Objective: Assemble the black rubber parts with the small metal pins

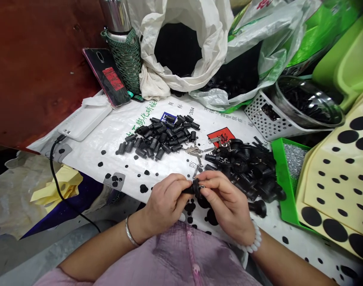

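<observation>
My left hand [167, 198] is closed, pinching the dark body of a black flanged plastic part [196, 188] above the table's front edge. From the other side, my right hand [226, 206] has thumb and fingers closed at the same part, where a small bright metal tip shows; my fingertips hide the rest. Just beyond my hands lie thin metal strips [193, 150]. Behind them spreads a pile of small black cylindrical pieces [162, 135]. Close to my right hand is a heap of larger black plastic parts [243, 167], some with round flanges.
A white bag [145, 35] and another plastic bag [247, 51] stand at the back. On the right are a perforated white basket [259, 109], a green tray [284, 198] and yellow dotted sheets [333, 178]. A phone [106, 77] leans against a covered bottle [124, 59]; a cabled white power bank [84, 121] lies left.
</observation>
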A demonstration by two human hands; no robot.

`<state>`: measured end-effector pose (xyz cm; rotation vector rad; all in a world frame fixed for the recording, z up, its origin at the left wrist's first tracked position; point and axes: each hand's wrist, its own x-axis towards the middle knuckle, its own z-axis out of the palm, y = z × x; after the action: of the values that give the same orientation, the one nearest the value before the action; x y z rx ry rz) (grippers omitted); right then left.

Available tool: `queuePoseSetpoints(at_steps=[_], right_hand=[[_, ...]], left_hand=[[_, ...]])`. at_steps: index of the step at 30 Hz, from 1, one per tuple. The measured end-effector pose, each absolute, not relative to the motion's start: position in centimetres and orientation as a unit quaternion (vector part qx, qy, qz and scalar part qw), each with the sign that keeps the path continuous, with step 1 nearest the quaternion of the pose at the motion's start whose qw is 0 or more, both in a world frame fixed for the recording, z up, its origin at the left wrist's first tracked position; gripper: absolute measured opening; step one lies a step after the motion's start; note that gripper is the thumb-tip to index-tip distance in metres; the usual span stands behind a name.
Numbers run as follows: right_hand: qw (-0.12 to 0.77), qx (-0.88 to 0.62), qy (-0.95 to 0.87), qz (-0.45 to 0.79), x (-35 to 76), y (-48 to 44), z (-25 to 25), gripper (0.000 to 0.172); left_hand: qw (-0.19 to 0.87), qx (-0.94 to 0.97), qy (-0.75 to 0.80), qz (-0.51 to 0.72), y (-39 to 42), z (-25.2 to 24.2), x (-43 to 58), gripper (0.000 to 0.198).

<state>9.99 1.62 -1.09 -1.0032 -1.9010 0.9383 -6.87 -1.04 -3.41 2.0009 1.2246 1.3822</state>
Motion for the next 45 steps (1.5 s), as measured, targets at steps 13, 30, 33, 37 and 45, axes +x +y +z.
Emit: queuePoseSetpoints(at_steps=[13,30,33,37,45], right_hand=[[0.412,-0.370,-0.772,0.311,10.5,1.2,-1.1,0.017],[0.422,-0.389,-0.713,0.403,10.7,2.2,-0.3,0.012],[0.437,-0.397,-0.681,0.433,10.6,2.4,0.3,0.023],[0.455,-0.402,-0.643,0.467,10.0,1.4,-0.4,0.026],[0.422,-0.415,-0.684,0.427,9.8,0.5,-1.2,0.019]], left_hand=[[0.700,0.377,0.427,0.430,-1.2,-2.6,-7.3,0.032],[0.563,0.523,0.394,0.505,-0.7,-3.9,-6.9,0.018],[0.685,0.390,0.338,0.514,-0.4,-3.5,-6.6,0.021],[0.700,0.339,0.304,0.550,-0.3,-3.2,-5.9,0.024],[0.518,0.543,0.387,0.536,-1.0,-3.1,-6.2,0.011]])
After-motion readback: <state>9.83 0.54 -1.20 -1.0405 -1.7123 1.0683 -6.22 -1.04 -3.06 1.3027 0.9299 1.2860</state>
